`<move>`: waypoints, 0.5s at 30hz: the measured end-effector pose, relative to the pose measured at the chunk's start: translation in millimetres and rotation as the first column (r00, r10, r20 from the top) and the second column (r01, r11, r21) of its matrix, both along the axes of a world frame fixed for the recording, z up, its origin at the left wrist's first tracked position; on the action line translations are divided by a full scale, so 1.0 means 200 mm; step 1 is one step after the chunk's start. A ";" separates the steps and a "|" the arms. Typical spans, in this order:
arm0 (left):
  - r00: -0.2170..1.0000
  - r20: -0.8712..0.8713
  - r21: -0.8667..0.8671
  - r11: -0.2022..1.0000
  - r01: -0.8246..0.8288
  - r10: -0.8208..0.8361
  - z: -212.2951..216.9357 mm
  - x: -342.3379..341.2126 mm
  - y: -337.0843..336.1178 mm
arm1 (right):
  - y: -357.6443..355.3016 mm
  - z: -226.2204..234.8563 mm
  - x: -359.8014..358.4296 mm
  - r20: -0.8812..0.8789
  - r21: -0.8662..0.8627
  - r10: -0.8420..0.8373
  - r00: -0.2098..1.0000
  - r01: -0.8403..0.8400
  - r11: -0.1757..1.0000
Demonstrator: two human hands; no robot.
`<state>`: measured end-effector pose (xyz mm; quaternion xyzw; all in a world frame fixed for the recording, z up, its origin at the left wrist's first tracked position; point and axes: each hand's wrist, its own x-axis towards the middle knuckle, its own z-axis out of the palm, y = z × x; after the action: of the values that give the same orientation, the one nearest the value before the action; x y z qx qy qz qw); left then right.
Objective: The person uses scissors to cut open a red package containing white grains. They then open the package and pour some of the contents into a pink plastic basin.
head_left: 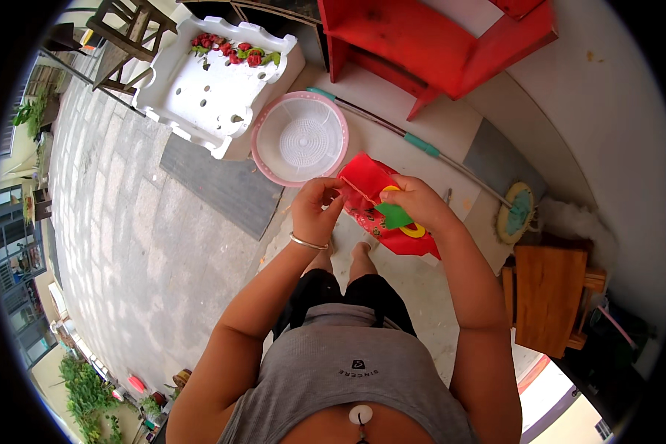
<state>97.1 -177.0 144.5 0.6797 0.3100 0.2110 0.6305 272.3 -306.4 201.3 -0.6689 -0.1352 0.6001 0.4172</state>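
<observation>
Between my hands hangs a red plastic bag (364, 180) with a printed pattern on its lower part. My left hand (316, 212), a silver bangle on its wrist, is closed in a pinch at the bag's upper left edge. On the other side my right hand (419, 201) is closed around the bag's right side, thumb on top. A green patch (394, 215) and a yellow ring-like shape (414, 231) show on the bag beneath that hand. Whether these are printed or separate pieces, I cannot tell.
Ahead stands a pink-rimmed white plastic basket (303, 138), next to a white foam crate (200, 92) holding red fruit or flowers with leaves. A green-and-grey pole (422, 144) lies across the floor. Red wooden furniture (399, 37) is beyond, a wooden stool (547, 296) at right.
</observation>
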 end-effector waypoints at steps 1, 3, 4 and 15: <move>0.999 -0.028 0.113 0.993 0.022 -0.019 0.02 0.02 0.00 | 0.00 -0.02 0.04 -0.080 0.012 -0.014 0.997 0.015 1.000; 0.998 -0.023 0.318 0.945 0.070 -0.066 0.11 0.06 0.00 | -0.01 -0.05 0.10 -0.244 0.033 -0.037 0.969 0.047 0.998; 0.996 -0.026 0.416 0.905 0.093 -0.090 0.13 0.07 0.01 | 0.00 -0.05 0.11 -0.307 0.042 -0.072 0.949 0.089 0.995; 0.879 -0.069 0.890 0.369 0.269 -0.472 -0.01 0.19 0.24 | 0.03 -0.14 0.24 -0.379 0.095 0.086 0.921 -0.054 0.994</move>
<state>135.6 -128.8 142.8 0.9316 -0.0694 0.2578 0.2466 320.9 -300.2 173.1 -0.5158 -0.0998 0.7275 0.4413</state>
